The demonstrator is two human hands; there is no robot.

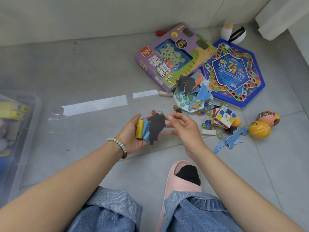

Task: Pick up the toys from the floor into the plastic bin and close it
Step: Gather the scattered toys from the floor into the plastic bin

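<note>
With my left grip (133, 133) holding blocks (139, 129) and a dark cutout (156, 127) that my right grip (182, 126) pinched, I judged the job barely begun: the bin (25, 131) at the floor's left edge stood open, while boxes (173, 59), cube (223, 118) and balls (259, 129) lay unpacked.

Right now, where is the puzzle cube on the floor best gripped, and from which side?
Probably pinch the puzzle cube by two opposite flat faces, from above: it sits tilted among marbles, so its upper faces are free and its underside is crowded.
</note>
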